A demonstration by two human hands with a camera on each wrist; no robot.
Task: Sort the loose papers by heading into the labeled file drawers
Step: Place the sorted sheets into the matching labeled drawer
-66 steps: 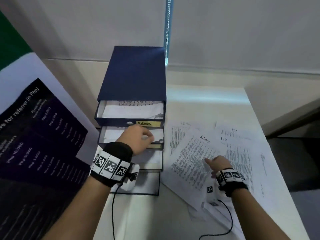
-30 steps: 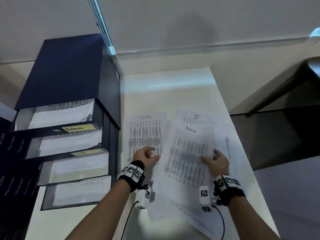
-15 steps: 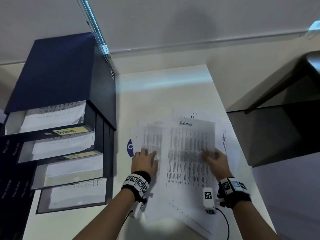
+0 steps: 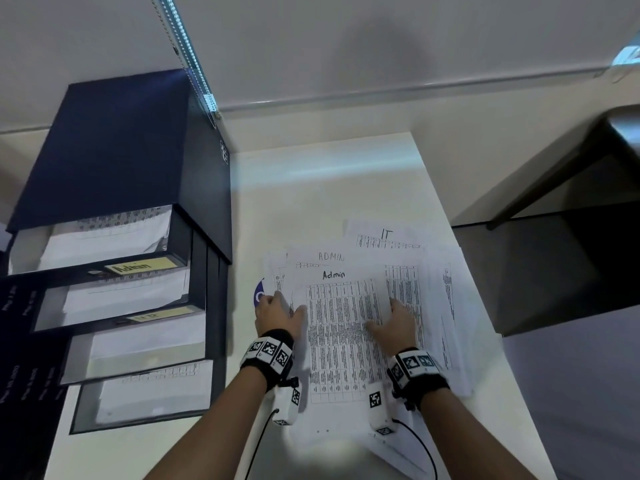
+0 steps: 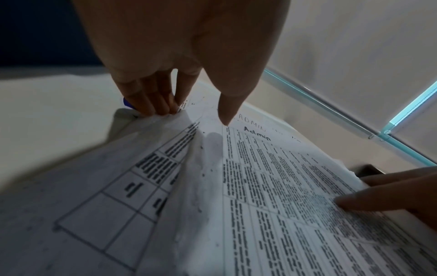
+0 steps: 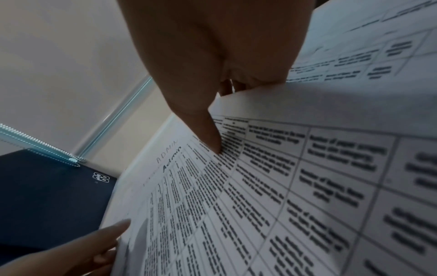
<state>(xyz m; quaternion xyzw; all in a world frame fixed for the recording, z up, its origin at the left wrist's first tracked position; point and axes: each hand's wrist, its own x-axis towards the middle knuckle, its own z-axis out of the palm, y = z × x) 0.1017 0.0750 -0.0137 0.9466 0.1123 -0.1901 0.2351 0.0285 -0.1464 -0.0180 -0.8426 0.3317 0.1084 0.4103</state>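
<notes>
Head view: a person's left hand and right hand flank a sheet headed "Admin", topmost on the loose papers fanned across the pale surface at centre frame; a second sheet lettered "ADMIN" peeks out just above it, and one headed "IT" lies beyond. At left stands the dark blue file cabinet, its four drawers pulled out in steps, the top drawer bearing a yellow "Admin" label. Left wrist view: the left fingers curl under the sheets' lifted left edge while the thumb presses on top, a pinch that bunches the paper. Right wrist view: the right thumb bears down on the printed table and the fingers tuck beneath the right edge, so that hand also holds the sheet. The paper looks light, limp and prone to creasing or sliding off its neighbours; gripping both long edges, as here, should keep it flat for the move to the top drawer.
</notes>
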